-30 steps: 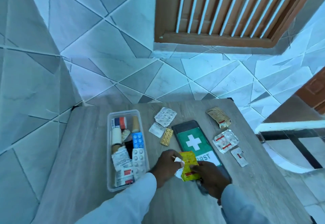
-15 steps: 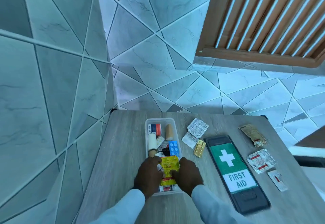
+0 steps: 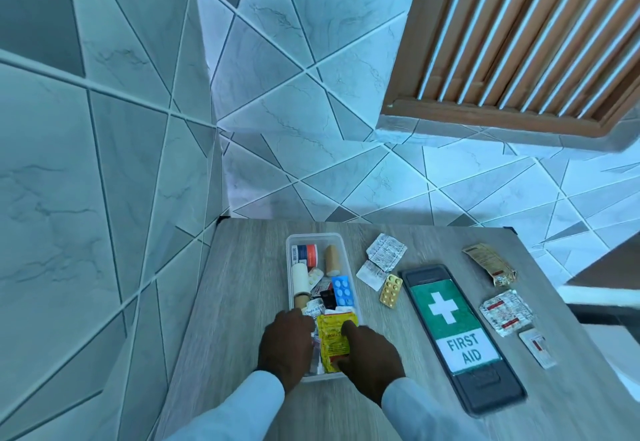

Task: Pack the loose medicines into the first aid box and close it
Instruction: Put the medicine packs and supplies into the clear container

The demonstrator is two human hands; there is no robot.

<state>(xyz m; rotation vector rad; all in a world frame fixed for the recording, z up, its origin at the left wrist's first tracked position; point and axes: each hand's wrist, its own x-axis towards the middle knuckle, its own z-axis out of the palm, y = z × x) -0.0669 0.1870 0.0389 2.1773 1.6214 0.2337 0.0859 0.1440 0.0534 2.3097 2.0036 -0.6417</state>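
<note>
The clear first aid box (image 3: 347, 250) stands open on the wooden table (image 3: 239, 302), holding rolls, a blue blister and other packs. A yellow medicine sachet (image 3: 332, 333) lies at the box's near end. My left hand (image 3: 285, 347) and my right hand (image 3: 369, 354) both rest on it, fingers pressing it down into the box. The lid (image 3: 460, 336), green with a white cross and "FIRST AID", lies flat to the right. Loose on the table are silver blister packs (image 3: 386, 252), a gold blister (image 3: 391, 291), a brown sachet (image 3: 490, 264), a red-marked silver pack (image 3: 506, 312) and a small white packet (image 3: 537, 348).
Tiled walls (image 3: 104, 163) close in behind and to the left of the table. A wooden louvred window (image 3: 519, 42) sits at the upper right. The table's right edge drops off near a white rail (image 3: 602, 297).
Both hands carried the yellow sachet from above the lid leftward into the box's near end and now press it down. The camera view swung left.
</note>
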